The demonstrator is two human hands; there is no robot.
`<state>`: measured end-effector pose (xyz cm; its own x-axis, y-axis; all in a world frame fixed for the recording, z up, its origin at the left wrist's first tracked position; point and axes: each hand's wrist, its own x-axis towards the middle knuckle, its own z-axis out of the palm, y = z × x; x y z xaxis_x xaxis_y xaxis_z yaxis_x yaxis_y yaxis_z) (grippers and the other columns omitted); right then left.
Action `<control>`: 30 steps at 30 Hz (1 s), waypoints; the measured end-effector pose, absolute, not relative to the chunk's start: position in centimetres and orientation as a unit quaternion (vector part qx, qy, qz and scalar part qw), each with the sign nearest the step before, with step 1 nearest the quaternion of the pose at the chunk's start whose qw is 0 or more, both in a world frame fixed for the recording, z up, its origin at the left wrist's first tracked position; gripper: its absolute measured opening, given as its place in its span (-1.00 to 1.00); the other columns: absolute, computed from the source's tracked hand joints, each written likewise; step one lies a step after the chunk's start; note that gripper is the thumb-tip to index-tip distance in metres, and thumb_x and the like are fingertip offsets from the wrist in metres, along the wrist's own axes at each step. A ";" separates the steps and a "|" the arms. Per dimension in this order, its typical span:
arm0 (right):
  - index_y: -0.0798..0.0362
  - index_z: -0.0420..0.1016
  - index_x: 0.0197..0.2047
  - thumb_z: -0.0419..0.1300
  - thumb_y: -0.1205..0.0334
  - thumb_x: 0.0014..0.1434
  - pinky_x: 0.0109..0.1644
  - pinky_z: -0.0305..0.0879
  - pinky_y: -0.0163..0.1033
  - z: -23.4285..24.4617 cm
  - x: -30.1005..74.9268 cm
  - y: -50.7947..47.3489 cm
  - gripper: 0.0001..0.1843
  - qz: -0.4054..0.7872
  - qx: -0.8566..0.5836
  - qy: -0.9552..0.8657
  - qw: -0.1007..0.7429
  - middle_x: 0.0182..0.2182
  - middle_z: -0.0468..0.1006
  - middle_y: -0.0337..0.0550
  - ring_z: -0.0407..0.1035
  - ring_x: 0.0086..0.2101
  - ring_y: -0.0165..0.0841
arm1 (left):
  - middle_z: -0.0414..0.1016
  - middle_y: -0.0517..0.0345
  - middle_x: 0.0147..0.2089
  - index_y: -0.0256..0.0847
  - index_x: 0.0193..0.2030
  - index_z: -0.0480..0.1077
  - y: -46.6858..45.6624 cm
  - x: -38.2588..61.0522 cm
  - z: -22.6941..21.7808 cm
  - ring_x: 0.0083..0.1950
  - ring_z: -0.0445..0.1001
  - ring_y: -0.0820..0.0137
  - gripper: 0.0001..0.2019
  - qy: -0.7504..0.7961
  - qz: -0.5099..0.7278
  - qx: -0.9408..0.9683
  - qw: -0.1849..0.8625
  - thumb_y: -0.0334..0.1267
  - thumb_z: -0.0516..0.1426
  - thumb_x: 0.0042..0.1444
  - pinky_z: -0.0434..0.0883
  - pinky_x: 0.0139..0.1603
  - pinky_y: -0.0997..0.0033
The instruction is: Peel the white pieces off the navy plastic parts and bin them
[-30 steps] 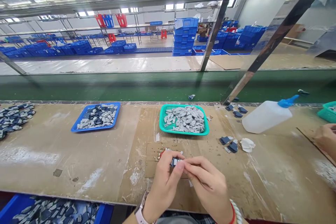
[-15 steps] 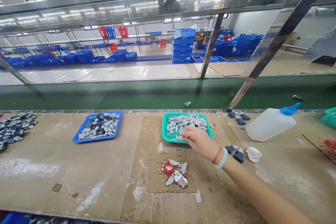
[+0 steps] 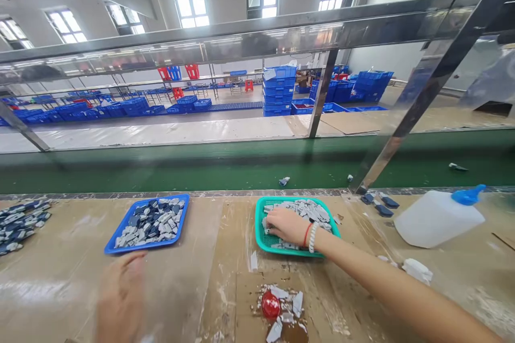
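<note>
My right hand (image 3: 288, 226) reaches into the green basket (image 3: 258, 236), fingers curled down among small light-grey pieces (image 3: 311, 209). Its fingertips are hidden, so whatever they pinch cannot be made out. My left hand (image 3: 123, 292), smeared by motion, is just in front of the blue tray (image 3: 117, 249), which holds grey and dark-blue pieces (image 3: 155, 220). Whether its fingers hold anything does not show. On the cardboard near me sits a round red object (image 3: 271, 305) among white flakes (image 3: 298, 304).
At the right, a white bottle with a blue nozzle (image 3: 438, 220) lies tilted near dark-blue pieces (image 3: 384, 210) and a crumpled white wad (image 3: 417, 270). More pieces (image 3: 24, 225) are piled far left. Beyond the table runs a green belt (image 3: 225, 166), with a metal post (image 3: 398, 139) in front.
My left hand has come into view near the blue tray. My right hand has settled lower into the green basket's pieces. The view has tilted upward.
</note>
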<state>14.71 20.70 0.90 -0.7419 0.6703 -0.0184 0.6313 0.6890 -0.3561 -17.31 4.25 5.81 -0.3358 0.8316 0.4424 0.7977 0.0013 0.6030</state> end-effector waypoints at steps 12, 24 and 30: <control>-0.07 0.56 -0.41 0.24 0.09 0.14 -0.33 0.37 -0.29 -3.5 23.1 9.8 -0.85 0.375 -0.448 -0.749 0.313 -0.45 0.57 -0.15 0.46 -0.40 -0.32 | 0.46 0.05 -0.15 -0.29 0.01 0.36 36.2 2.4 0.0 -0.17 0.46 0.33 -0.78 0.366 -0.002 0.930 -0.034 -0.33 0.10 0.23 0.41 -0.07 0.20; -0.02 0.63 -0.34 0.20 0.08 0.15 -0.24 0.52 -0.22 -4.2 24.2 4.1 -0.79 0.288 -0.545 -0.684 0.391 -0.34 0.61 -0.11 0.52 -0.31 -0.25 | 0.37 -0.07 -0.07 -0.27 -0.02 0.33 27.9 -4.1 4.8 0.01 0.34 0.19 -0.70 0.448 0.131 0.884 -0.025 -0.15 0.15 0.18 0.31 0.04 0.17; 0.04 0.60 -0.30 0.17 0.22 0.22 -0.21 0.48 -0.27 -4.0 20.4 2.5 -0.83 0.305 -0.460 -0.729 0.404 -0.31 0.59 -0.12 0.49 -0.30 -0.36 | 0.36 0.05 -0.08 -0.18 -0.06 0.25 11.4 -9.4 5.9 -0.02 0.34 0.29 -0.74 0.458 0.292 0.832 0.114 -0.10 0.12 0.21 0.28 0.02 0.30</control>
<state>20.38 2.49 -4.01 -0.2500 0.9178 0.3085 0.4239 0.3902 -0.8173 -9.42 11.40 5.89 0.4092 0.8289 0.3815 0.6952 -0.5540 0.4580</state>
